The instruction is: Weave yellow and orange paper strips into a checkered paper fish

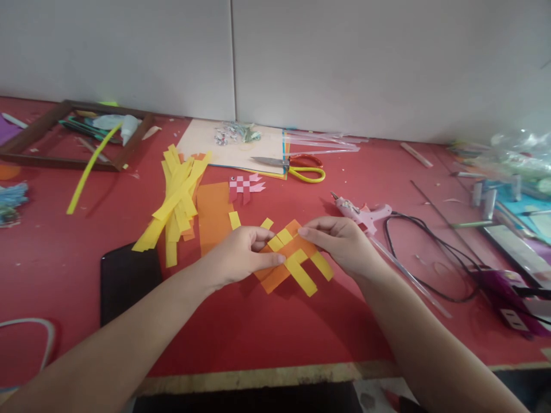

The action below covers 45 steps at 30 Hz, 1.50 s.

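Note:
Orange and yellow paper strips woven together (289, 250) are held over the red table between my two hands. My left hand (245, 252) pinches the weave at its left side, thumb on top. At the upper right, my right hand (338, 238) grips its edge between thumb and fingers. Loose yellow ends stick out toward the lower right. Behind my left hand lies an orange paper sheet (213, 215), with a small pink and red woven paper fish (245, 186) at its upper right. A pile of yellow strips (178, 195) lies to the left.
Scissors (306, 167) lie partly on a cream sheet (198, 140) at the back. A pink glue gun (364, 213) with a black cord is beside my right hand. A dark phone (129, 281) lies left, a wooden frame (64, 163) at back left, a purple power strip (510, 298) right.

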Motion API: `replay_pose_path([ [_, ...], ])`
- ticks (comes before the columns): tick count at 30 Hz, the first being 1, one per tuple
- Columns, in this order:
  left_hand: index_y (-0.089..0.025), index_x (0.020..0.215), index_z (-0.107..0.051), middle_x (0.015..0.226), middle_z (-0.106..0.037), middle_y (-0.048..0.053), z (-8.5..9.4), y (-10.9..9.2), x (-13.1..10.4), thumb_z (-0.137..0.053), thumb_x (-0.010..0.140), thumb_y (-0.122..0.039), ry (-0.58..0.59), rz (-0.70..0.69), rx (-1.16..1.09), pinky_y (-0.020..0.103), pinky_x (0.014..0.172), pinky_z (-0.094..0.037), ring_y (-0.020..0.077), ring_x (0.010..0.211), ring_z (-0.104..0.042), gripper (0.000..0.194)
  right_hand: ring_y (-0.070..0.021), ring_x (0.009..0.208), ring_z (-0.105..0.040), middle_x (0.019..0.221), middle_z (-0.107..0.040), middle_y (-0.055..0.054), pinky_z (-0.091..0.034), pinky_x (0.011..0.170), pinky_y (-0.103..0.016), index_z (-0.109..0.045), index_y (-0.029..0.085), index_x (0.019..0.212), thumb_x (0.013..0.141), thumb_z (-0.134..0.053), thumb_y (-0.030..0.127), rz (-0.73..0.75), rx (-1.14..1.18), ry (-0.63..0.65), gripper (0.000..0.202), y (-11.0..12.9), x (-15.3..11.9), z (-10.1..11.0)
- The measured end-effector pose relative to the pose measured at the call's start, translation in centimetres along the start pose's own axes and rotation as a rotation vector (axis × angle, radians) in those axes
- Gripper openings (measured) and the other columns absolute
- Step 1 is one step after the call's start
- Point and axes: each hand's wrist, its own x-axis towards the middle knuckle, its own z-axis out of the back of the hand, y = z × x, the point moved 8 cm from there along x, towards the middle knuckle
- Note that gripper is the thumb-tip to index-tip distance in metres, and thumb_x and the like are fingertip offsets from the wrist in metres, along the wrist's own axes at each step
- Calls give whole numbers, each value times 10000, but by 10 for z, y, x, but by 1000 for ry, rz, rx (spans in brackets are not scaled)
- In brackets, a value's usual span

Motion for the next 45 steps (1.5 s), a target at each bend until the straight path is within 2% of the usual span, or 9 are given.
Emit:
replay_pose_path([
  [4,-210,1169,-654,1289,-641,110,-1,-4,-1,-849,639,-450,-2,4,49,456,1036,-450,318,1262,-539,613,-80,557,-484,657,-600,17,-394,516,-234,-698,183,774,745,-755,465,22,30,19,289,5,-1,-3],
  [8,-187,1129,-669,1187,-691,111,0,-11,-3,-808,684,-478,-7,-32,58,456,1001,-471,317,1183,-598,550,-126,723,-636,838,-701,-10,-512,656,-251,-675,197,904,668,-834,372,9,97,150,333,9,-3,-14],
  [11,-176,1111,-680,1135,-710,117,0,-15,-5,-831,664,-406,-14,-51,30,450,974,-483,320,1147,-620,524,-152,807,-683,926,-730,-31,-552,739,-284,-663,200,963,689,-823,359,-20,109,212,355,7,-4,-19],
  [17,-174,1087,-685,1091,-727,98,-4,-21,-5,-777,730,-381,48,-94,3,416,931,-501,279,1045,-672,422,-175,835,-712,929,-747,-38,-583,770,-319,-664,201,1018,726,-796,354,-26,91,209,356,2,-3,-17],
  [21,-173,1114,-668,1158,-707,97,-7,-20,-5,-753,760,-383,76,-94,-2,407,947,-493,273,1079,-661,421,-187,844,-719,937,-751,-47,-593,783,-339,-668,196,1023,724,-791,360,-10,81,194,362,4,-3,-16],
  [27,-166,1155,-649,1203,-686,108,-3,-18,-5,-762,755,-391,33,-78,31,422,976,-474,280,1115,-640,472,-181,851,-719,953,-752,-50,-597,784,-326,-667,197,1039,727,-793,369,3,67,196,378,4,-4,-16],
  [35,-203,1125,-654,1126,-717,72,-9,-16,-4,-757,772,-393,98,-91,-51,378,942,-497,249,1091,-655,414,-192,851,-708,982,-743,-67,-593,781,-343,-653,183,1063,718,-791,411,-5,32,205,435,5,-4,-17],
  [40,-202,1075,-677,1154,-702,79,1,-16,-4,-749,757,-492,-33,-59,4,388,973,-459,256,1103,-636,437,-190,841,-698,931,-737,-56,-577,773,-337,-648,185,1081,704,-803,405,-32,23,241,463,3,-5,-22],
  [45,-209,971,-712,1031,-733,48,2,-19,-5,-717,778,-514,-44,-63,50,355,902,-475,228,992,-661,362,-180,809,-693,872,-728,-33,-564,746,-313,-645,185,1044,677,-824,381,-51,48,264,453,0,-6,-27],
])
